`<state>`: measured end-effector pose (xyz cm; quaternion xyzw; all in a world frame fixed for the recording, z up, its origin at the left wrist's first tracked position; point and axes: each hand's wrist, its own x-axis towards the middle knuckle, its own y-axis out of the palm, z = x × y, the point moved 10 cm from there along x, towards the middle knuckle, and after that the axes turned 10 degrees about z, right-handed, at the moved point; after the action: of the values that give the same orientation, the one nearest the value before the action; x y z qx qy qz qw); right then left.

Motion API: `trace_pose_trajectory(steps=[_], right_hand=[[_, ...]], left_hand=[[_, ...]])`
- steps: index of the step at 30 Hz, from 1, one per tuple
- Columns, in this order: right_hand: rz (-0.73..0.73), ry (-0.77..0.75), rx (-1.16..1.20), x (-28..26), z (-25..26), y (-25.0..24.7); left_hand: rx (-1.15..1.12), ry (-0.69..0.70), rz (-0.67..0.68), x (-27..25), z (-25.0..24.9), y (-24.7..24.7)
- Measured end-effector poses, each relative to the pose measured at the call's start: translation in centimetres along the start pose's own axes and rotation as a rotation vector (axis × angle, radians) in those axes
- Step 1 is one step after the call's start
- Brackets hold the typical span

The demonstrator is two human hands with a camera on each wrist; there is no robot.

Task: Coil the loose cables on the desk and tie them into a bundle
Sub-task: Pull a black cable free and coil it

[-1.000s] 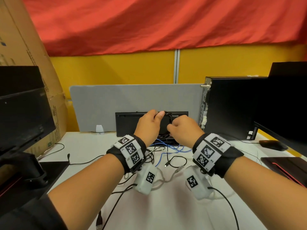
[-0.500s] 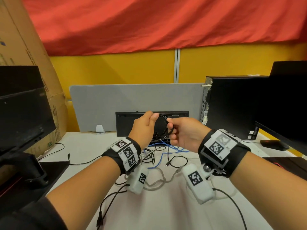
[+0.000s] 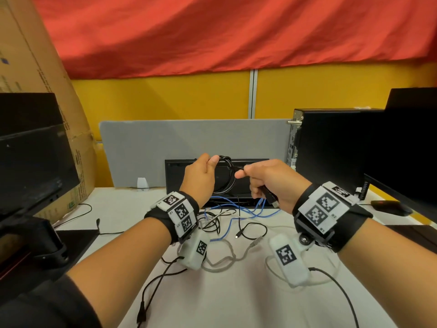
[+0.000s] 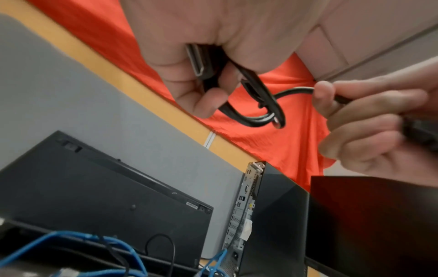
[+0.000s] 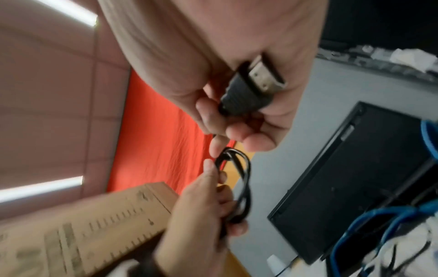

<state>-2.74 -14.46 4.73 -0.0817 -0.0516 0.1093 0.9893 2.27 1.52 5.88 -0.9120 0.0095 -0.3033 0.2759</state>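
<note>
My left hand (image 3: 203, 172) holds a coiled black cable (image 3: 224, 176) up above the desk, fingers curled round its loops (image 4: 255, 112) and one metal plug (image 4: 196, 60). My right hand (image 3: 262, 178) grips the cable's free end just to the right of the coil, pinching the cord (image 4: 296, 90) with the other plug (image 5: 255, 86) sticking out below the palm. A turn of the cord wraps round the top of the coil (image 5: 233, 159). Loose blue cable (image 3: 238, 209), thin black cable (image 3: 250, 230) and grey cable (image 3: 227, 259) lie on the white desk (image 3: 236, 299) below.
A black keyboard (image 3: 248, 181) leans against a grey divider (image 3: 189, 140) behind the hands. A black computer tower (image 3: 331, 150) and a monitor (image 3: 406, 162) stand right; another monitor (image 3: 30, 157) and a cardboard box (image 3: 35, 67) stand left. A mouse (image 3: 390, 207) lies far right.
My right hand has drawn the free end out to the right and down from the coil, its plug now showing under the palm. The left hand has lifted the coil slightly.
</note>
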Motion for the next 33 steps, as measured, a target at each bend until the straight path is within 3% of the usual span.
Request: trace_pose_trajectory(steps=[4, 7, 8, 13, 18, 22, 25, 29, 33], right_hand=[[-0.109, -0.167, -0.758, -0.3, 2.3, -0.7], [-0.224, -0.230, -1.010, -0.2, 2.7, -0.7], [-0.267, -0.248, -0.947, -0.2, 2.4, -1.1], [-0.337, -0.289, -0.081, -0.5, -0.1, -2.2], [-0.254, -0.173, 0.545, -0.1, -1.9, -1.0], [-0.143, -0.189, 0.400, -0.3, -0.6, 0.1], [-0.252, -0.136, 0.281, -0.3, -1.4, -0.6], [-0.361, -0.096, 0.310, -0.1, -3.0, -2.2], [-0.412, -0.127, 0.238, -0.4, -3.2, -2.4]], left_hand=[[-0.213, -0.135, 0.004, -0.2, 0.6, 0.2], [-0.497, -0.281, 0.010, -0.8, 0.9, 1.7], [-0.592, -0.322, 0.007, -1.1, 0.9, 2.3], [-0.937, -0.361, 0.035, -2.0, -0.1, 4.4], [-0.962, -0.289, 0.073, -1.8, -1.3, 4.7], [-0.895, -0.282, 0.081, -1.6, -1.3, 4.4], [-0.867, -0.285, 0.155, -1.8, -1.6, 5.1], [-0.848, -0.312, 0.292, -2.0, -1.7, 5.6], [-0.747, -0.348, 0.235, -2.1, -0.4, 4.6]])
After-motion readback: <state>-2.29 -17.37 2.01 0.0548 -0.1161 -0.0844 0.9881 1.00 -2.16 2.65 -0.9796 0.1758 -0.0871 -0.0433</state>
